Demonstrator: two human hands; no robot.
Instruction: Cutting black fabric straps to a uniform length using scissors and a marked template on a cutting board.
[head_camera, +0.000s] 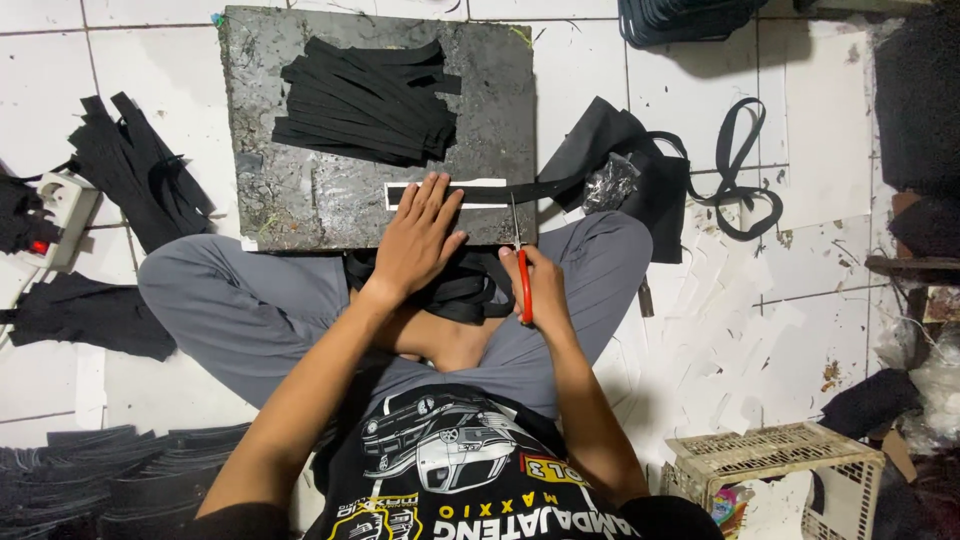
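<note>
- Left hand (418, 238): fingers spread, palm pressed flat on the black strap (520, 190), pinning it over a white strip (440, 195) used, apparently, as a length guide; nothing is pinched in this grip.
- Right hand (540, 285): grip closed around the red handles of the scissors (520, 262), blades pointing toward 12 o'clock and meeting the strap just at 3 o'clock of the left hand.
- Strap: runs from the dark board (300, 190) toward 3 o'clock, off its edge to a black bag (640, 165) and loose loops (745, 170) on the tiled floor (50, 60).
- Finished work: a pile of cut strips (370, 100) lies on the board at 12 o'clock of the hands; further black pieces (140, 170) lie at 9 o'clock.
- Progress, as judged: many lengths are already cut; the present cut looks about to be made, and uncut strap remains at 3 o'clock.
</note>
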